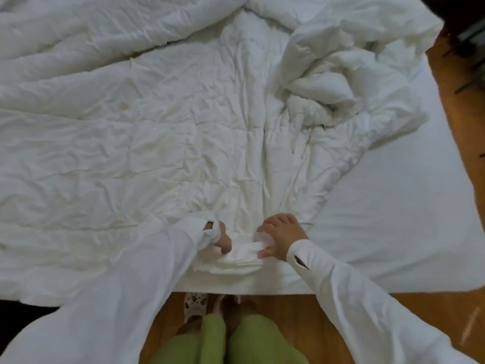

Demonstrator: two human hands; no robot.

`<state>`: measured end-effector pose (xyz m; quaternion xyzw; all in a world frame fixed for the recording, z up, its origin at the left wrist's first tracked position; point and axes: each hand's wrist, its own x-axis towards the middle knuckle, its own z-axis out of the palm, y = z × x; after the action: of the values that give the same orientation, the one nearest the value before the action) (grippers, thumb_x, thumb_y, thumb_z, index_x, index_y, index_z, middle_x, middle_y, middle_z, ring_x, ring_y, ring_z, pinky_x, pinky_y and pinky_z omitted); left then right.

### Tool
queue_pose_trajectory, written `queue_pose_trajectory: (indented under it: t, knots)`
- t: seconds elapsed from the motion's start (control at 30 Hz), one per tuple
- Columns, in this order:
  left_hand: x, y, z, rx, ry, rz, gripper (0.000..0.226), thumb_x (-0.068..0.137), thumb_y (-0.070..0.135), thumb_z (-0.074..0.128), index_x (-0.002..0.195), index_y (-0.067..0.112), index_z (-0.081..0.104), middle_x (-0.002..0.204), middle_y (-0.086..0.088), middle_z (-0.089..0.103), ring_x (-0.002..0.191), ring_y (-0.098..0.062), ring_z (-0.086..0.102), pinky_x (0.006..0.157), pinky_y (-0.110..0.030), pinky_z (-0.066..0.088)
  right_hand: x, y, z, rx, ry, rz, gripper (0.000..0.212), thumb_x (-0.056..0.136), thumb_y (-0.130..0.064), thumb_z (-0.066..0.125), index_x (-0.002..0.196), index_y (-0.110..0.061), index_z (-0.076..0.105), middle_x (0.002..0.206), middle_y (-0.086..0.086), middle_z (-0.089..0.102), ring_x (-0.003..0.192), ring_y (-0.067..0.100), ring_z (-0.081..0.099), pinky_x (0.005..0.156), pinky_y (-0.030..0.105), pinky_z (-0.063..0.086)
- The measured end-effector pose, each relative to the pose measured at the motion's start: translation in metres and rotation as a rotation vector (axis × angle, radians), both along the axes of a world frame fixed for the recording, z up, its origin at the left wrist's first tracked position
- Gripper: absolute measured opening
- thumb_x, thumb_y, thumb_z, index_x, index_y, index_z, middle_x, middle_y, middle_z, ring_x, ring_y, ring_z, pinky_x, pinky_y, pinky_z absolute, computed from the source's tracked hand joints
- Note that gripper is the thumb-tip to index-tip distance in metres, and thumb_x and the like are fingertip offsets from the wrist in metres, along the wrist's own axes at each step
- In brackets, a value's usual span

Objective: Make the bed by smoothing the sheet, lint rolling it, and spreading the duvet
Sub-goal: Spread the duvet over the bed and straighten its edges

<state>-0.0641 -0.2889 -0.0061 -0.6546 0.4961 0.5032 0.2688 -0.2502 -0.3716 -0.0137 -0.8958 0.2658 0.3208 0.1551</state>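
Observation:
A crumpled white duvet (162,132) covers most of the bed, bunched into a heap at the back right. The smooth white sheet (399,211) shows bare on the bed's right side. My left hand (223,239) and my right hand (280,239) both grip a gathered fold of the duvet's near edge (241,258), close to the bed's front edge. White sleeves cover both arms, and much of my left hand is hidden by its cuff.
Wooden floor (301,319) lies in front of and to the right of the bed. My legs in green trousers (236,342) and patterned slippers (194,303) stand at the bed's front edge. Dark objects sit on the floor at the far right.

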Motion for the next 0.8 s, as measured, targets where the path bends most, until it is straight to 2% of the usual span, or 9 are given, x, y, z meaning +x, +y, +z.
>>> queue_pose_trajectory:
  t: [0.13, 0.27, 0.33, 0.43, 0.5, 0.57, 0.67, 0.73, 0.8]
  knots:
    - [-0.031, -0.023, 0.017, -0.319, 0.082, 0.059, 0.070, 0.078, 0.048, 0.061, 0.140, 0.023, 0.037, 0.139, 0.002, 0.045, 0.120, -0.023, 0.051, 0.096, -0.034, 0.043, -0.047, -0.010, 0.013, -0.110, -0.274, -0.289, 0.076, 0.078, -0.059, 0.067, 0.141, -0.025, 0.042, 0.149, -0.003, 0.032, 0.140, 0.021, 0.023, 0.117, 0.031, 0.013]
    - [-0.078, -0.063, 0.018, -0.800, 0.018, -0.006, 0.082, 0.073, 0.063, 0.055, 0.142, 0.029, 0.028, 0.139, 0.003, 0.041, 0.125, -0.022, 0.044, 0.106, -0.039, 0.026, -0.091, -0.052, 0.005, -0.129, -0.435, -0.528, 0.031, 0.093, -0.035, 0.058, 0.118, -0.016, 0.059, 0.129, 0.004, 0.048, 0.120, 0.026, 0.045, 0.097, 0.035, 0.041]
    - [-0.111, -0.087, 0.009, -0.946, 0.016, 0.039, 0.082, 0.072, 0.062, 0.058, 0.141, 0.030, 0.028, 0.140, 0.002, 0.037, 0.128, -0.022, 0.038, 0.108, -0.041, 0.023, -0.108, -0.084, -0.005, -0.129, -0.367, -0.442, 0.027, 0.097, -0.025, 0.052, 0.121, -0.017, 0.059, 0.131, 0.004, 0.050, 0.122, 0.026, 0.044, 0.093, 0.037, 0.044]
    - [-0.154, -0.123, -0.011, -0.858, -0.069, 0.006, 0.096, 0.072, 0.051, 0.066, 0.147, 0.035, 0.008, 0.153, 0.000, 0.010, 0.141, -0.025, 0.012, 0.109, -0.051, 0.022, -0.127, -0.140, -0.021, -0.155, -0.376, -0.280, 0.051, 0.085, -0.006, 0.061, 0.135, -0.014, 0.054, 0.141, 0.009, 0.049, 0.128, 0.034, 0.046, 0.097, 0.045, 0.046]
    - [-0.166, -0.146, -0.026, -0.747, -0.098, 0.056, 0.106, 0.073, 0.028, 0.071, 0.149, 0.035, -0.002, 0.156, -0.003, -0.001, 0.142, -0.029, 0.008, 0.106, -0.050, 0.032, -0.137, -0.171, -0.030, -0.130, -0.382, -0.231, 0.067, 0.078, 0.000, 0.064, 0.141, -0.018, 0.049, 0.145, 0.013, 0.045, 0.130, 0.039, 0.044, 0.100, 0.049, 0.044]
    - [-0.157, -0.163, -0.036, -0.748, 0.025, 0.237, 0.091, 0.076, 0.011, 0.064, 0.150, 0.032, 0.015, 0.156, -0.005, 0.014, 0.138, -0.029, 0.025, 0.104, -0.040, 0.037, -0.140, -0.197, -0.036, -0.092, -0.343, -0.163, 0.078, 0.078, -0.002, 0.063, 0.147, -0.026, 0.039, 0.153, 0.013, 0.034, 0.139, 0.037, 0.034, 0.106, 0.048, 0.039]
    - [-0.114, -0.167, -0.031, -1.064, 0.017, 0.784, 0.054, 0.073, 0.013, 0.051, 0.125, 0.018, 0.061, 0.127, -0.011, 0.060, 0.115, -0.029, 0.057, 0.095, -0.029, 0.041, -0.135, -0.226, -0.046, -0.047, -0.338, -0.056, 0.090, 0.078, -0.008, 0.066, 0.150, -0.034, 0.020, 0.159, 0.005, 0.021, 0.146, 0.031, 0.020, 0.111, 0.047, 0.034]
    - [-0.078, -0.163, -0.023, -1.117, -0.149, 1.017, 0.052, 0.070, 0.019, 0.046, 0.117, 0.018, 0.067, 0.114, -0.011, 0.068, 0.107, -0.030, 0.062, 0.089, -0.030, 0.045, -0.118, -0.236, -0.053, -0.097, -0.372, 0.006, 0.094, 0.072, -0.018, 0.077, 0.143, -0.030, 0.017, 0.158, 0.005, 0.020, 0.145, 0.035, 0.021, 0.107, 0.053, 0.037]
    - [-0.052, -0.165, -0.019, -0.959, -0.278, 1.054, 0.047, 0.076, 0.020, 0.048, 0.120, 0.028, 0.063, 0.115, -0.007, 0.065, 0.108, -0.031, 0.058, 0.087, -0.032, 0.045, -0.093, -0.242, -0.054, -0.213, -0.356, 0.012, 0.104, 0.065, -0.036, 0.083, 0.142, -0.028, 0.013, 0.157, 0.005, 0.012, 0.144, 0.039, 0.017, 0.105, 0.057, 0.036]
